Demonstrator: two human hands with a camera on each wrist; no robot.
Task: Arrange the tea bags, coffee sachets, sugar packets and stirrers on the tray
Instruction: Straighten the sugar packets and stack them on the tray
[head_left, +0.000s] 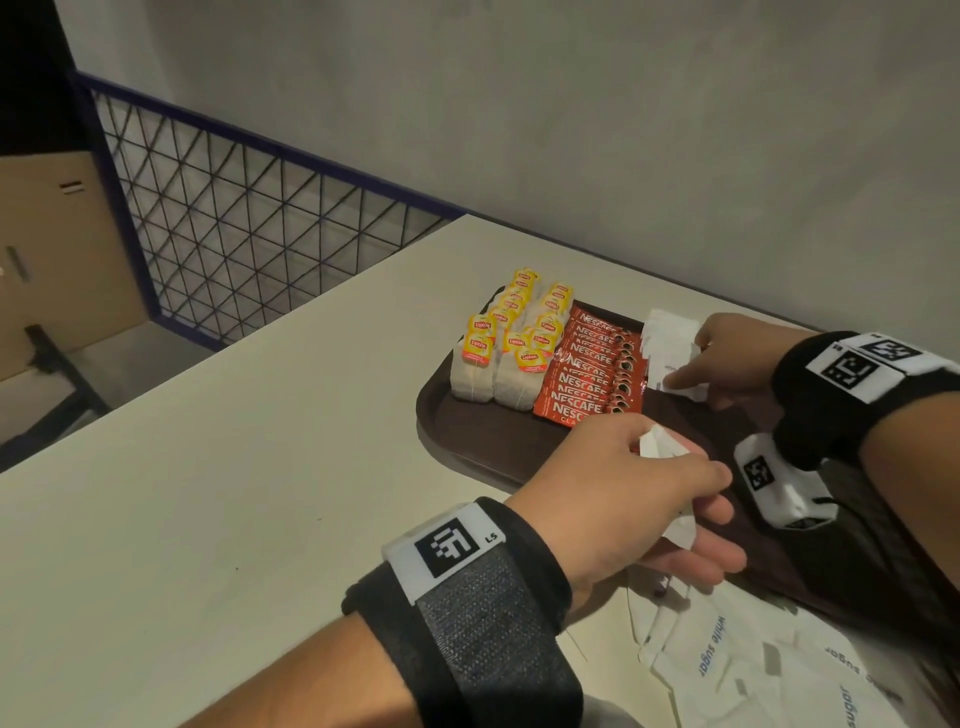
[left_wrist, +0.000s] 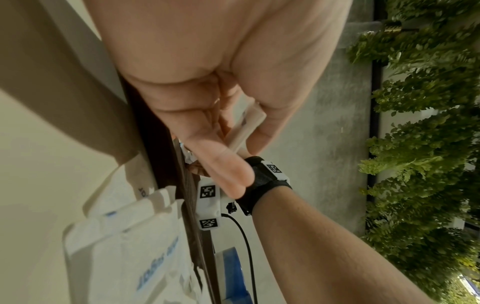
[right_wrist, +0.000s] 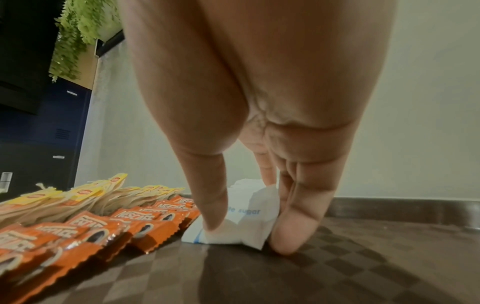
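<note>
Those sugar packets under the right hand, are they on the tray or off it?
On the tray: the sugar packets rest on its brown floor beside the coffee sachets, pinched by the right hand.

One tray (head_left: 478, 436); tea bags (head_left: 496, 366) in two rows; coffee sachets (head_left: 584, 376) in one overlapping row, roughly ten; sugar packets (head_left: 667, 338) in three groups, too overlapped to count.

Dim, soft light — blurred, warped edges
</note>
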